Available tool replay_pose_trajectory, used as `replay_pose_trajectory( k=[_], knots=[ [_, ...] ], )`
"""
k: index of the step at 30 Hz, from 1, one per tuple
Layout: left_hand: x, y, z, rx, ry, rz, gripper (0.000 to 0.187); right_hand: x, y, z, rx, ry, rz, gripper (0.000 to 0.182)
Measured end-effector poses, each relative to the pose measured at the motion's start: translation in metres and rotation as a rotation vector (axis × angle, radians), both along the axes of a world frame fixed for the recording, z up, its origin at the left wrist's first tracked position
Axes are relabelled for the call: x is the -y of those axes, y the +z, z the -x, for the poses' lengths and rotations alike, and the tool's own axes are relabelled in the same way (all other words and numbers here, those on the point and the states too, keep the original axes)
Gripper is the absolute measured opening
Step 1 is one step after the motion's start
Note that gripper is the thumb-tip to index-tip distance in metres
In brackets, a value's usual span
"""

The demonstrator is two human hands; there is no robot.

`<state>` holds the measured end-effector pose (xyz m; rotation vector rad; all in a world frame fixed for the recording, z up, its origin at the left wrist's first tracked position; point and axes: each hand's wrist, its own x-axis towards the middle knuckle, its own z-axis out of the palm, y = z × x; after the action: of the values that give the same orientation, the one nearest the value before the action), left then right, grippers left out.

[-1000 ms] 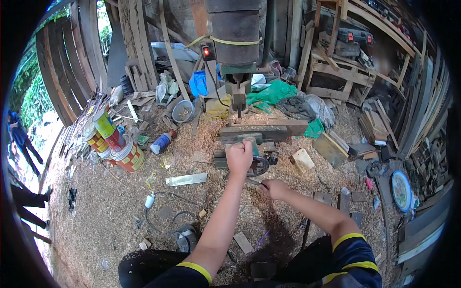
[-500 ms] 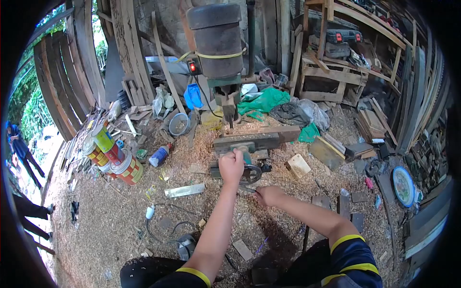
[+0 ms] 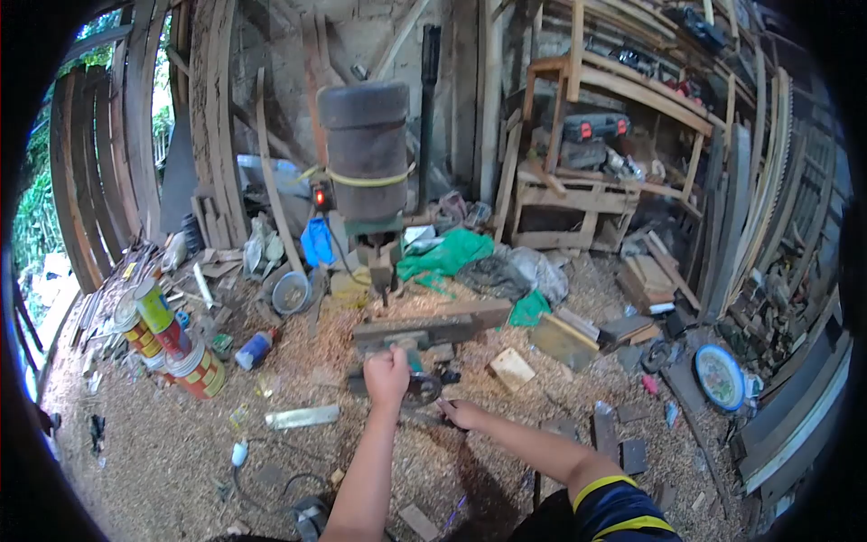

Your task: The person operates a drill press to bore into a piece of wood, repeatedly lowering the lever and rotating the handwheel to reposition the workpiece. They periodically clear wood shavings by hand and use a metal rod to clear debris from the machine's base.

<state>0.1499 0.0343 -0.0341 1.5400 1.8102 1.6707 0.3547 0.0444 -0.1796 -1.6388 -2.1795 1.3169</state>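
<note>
A drill press with a dark motor housing (image 3: 365,149) stands ahead of me, its bit (image 3: 382,294) pointing down at a wooden board (image 3: 474,314). The board lies along a clamp (image 3: 411,332) among wood shavings. My left hand (image 3: 386,375) is closed in a fist at the front of the clamp; what its fingers hold is hidden. Low on the right of that fist is a dark handwheel (image 3: 423,390). My right hand (image 3: 462,414) is closed around a thin metal handle beside the wheel, only its tip showing.
Paint cans (image 3: 194,372) are stacked at left, near a blue bottle (image 3: 255,350) and a bucket (image 3: 292,294). A wood block (image 3: 512,369) lies right of the clamp. A green cloth (image 3: 447,256) is behind it. A cable (image 3: 237,483) crosses the shavings-covered floor.
The view has tilted up and turned right, so the scene sits lower and further left. Both hands stay closed at the clamp and wheel.
</note>
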Motion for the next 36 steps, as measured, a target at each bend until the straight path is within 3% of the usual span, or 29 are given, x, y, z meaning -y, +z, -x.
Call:
replay_pose_trajectory(
  k=[2, 4, 5, 7, 9, 11, 13, 14, 15, 17, 18, 19, 20, 21, 22, 23, 25, 27, 29, 33, 34, 36],
  knots=[
    [0.008, 0.010, -0.003, 0.051, -0.041, 0.081, 0.048, -0.022, -0.007, -0.016, 0.019, -0.153, -0.058, 0.054],
    [0.003, 0.000, 0.000, 0.002, -0.035, 0.046, 0.049, -0.035, 0.025, -0.035, 0.234, -0.219, -0.380, 0.053],
    [0.002, 0.001, 0.000, -0.100, 0.000, 0.013, 0.050, -0.047, 0.049, -0.045, 0.230, -0.227, -0.416, 0.053],
    [0.000, 0.003, -0.002, -0.012, -0.018, -0.001, 0.049, -0.063, 0.116, -0.057, 0.102, -0.473, -0.381, 0.053],
    [0.003, 0.005, -0.003, 0.019, 0.010, 0.048, 0.048, -0.066, 0.201, -0.048, -0.046, -0.622, -0.679, 0.045],
    [0.008, 0.014, -0.006, 0.019, 0.022, 0.055, 0.048, -0.110, 0.251, -0.045, -0.345, -0.497, -0.971, 0.038],
    [0.012, 0.021, -0.003, 0.021, 0.029, 0.061, 0.048, -0.127, 0.335, -0.013, -0.632, -0.435, -1.013, 0.042],
    [0.013, 0.024, -0.003, 0.033, 0.013, 0.065, 0.048, -0.127, 0.383, 0.008, -0.918, -0.354, -0.952, 0.041],
    [0.014, 0.026, -0.006, 0.055, -0.006, 0.071, 0.048, -0.124, 0.429, 0.028, -1.101, -0.379, -0.860, 0.031],
    [0.012, 0.026, -0.008, 0.072, 0.005, 0.066, 0.047, -0.149, 0.501, 0.052, -1.222, -0.434, -0.853, 0.039],
    [0.008, 0.018, -0.008, 0.010, 0.058, 0.060, 0.047, -0.180, 0.531, 0.059, -1.089, -0.558, -1.009, 0.043],
    [0.006, 0.012, -0.008, -0.056, 0.115, 0.059, 0.047, -0.183, 0.567, 0.068, -1.132, -0.534, -1.047, 0.050],
    [0.007, 0.014, -0.008, -0.073, 0.126, -0.044, 0.047, -0.181, 0.603, 0.077, -1.105, -0.610, -0.963, 0.067],
    [0.006, 0.014, -0.008, -0.063, 0.126, -0.033, 0.047, -0.171, 0.634, 0.093, -1.227, -0.638, -0.958, 0.068],
    [0.005, 0.013, -0.009, -0.034, 0.122, -0.040, 0.046, -0.201, 0.656, 0.087, -1.290, -0.406, -0.674, 0.057],
    [0.005, 0.011, -0.009, -0.010, 0.119, -0.046, 0.046, -0.205, 0.665, 0.088, -1.282, -0.413, -0.661, 0.057],
    [0.003, 0.005, -0.006, -0.010, 0.113, -0.046, 0.045, -0.203, 0.674, 0.092, -1.049, -0.210, -0.506, 0.043],
    [0.003, 0.007, -0.005, 0.025, 0.070, -0.017, 0.045, -0.208, 0.670, 0.072, -1.165, 0.079, -0.283, 0.039],
    [0.004, 0.007, -0.005, 0.012, 0.043, -0.015, 0.045, -0.167, 0.653, 0.080, -1.233, -0.063, -0.484, 0.040],
    [0.005, 0.007, -0.005, -0.027, 0.075, -0.072, 0.046, -0.165, 0.638, 0.080, -1.279, -0.030, -0.657, 0.044],
    [0.003, 0.002, -0.004, -0.014, 0.068, -0.081, 0.046, -0.158, 0.638, 0.089, -1.365, -0.183, -0.673, 0.042],
    [0.001, 0.003, -0.004, -0.013, 0.052, -0.110, 0.047, -0.150, 0.628, 0.085, -1.361, -0.091, -0.734, 0.039]
  ],
)
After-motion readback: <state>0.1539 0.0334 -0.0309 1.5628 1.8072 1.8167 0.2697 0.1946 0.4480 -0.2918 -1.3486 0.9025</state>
